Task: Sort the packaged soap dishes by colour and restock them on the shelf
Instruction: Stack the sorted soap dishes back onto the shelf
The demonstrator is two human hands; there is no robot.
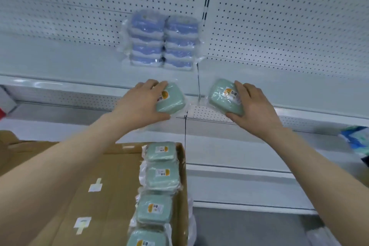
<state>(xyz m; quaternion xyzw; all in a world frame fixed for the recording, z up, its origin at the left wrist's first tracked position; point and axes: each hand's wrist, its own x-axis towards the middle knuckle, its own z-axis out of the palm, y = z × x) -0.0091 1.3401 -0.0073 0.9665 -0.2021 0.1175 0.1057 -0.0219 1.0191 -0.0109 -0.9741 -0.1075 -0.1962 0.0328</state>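
My left hand (139, 104) grips a green packaged soap dish (171, 102) in clear wrap, held in front of the white shelf's front edge (60, 86). My right hand (253, 106) grips a second green soap dish (223, 96) at the same height, a little to the right. On the shelf behind, two stacks of blue packaged soap dishes (161, 42) stand side by side against the pegboard. Below my arms, a row of several green soap dishes (159, 175) lines the right side of an open cardboard box (99, 185).
White pegboard back panel (279, 26) rises behind the shelf. A lower shelf (239, 170) runs under my hands. Blue-green packaged goods (357, 140) lie at the right edge, and a red-and-white item (5, 104) at the far left.
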